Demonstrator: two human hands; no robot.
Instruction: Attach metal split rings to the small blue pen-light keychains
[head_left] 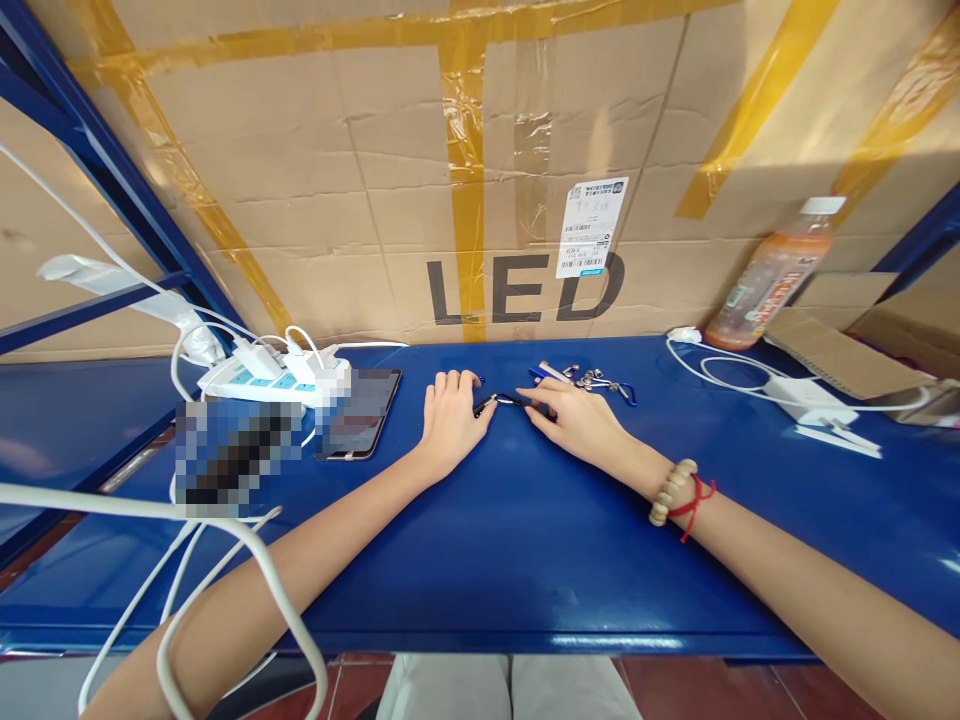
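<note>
My left hand (454, 422) is closed, thumb and fingers pinching one end of a small thin black strap-like piece (508, 400) with a shiny light part in its middle. At the other end, my right hand (576, 418) has its fingertips closed on the same piece. Its exact kind is too small to make out. Just beyond my right hand lies a cluster of small metal clips and rings (592, 380), including a blue carabiner (628, 393). Both hands rest low over the blue tabletop (487, 540).
A phone (364, 415) and a white power strip (274, 380) with plugs and cables stand on the left. A large taped carton (405, 180) rises behind. To the right are a drink bottle (776, 270), a white adapter (810, 400) with its cable and an open cardboard box (847, 340).
</note>
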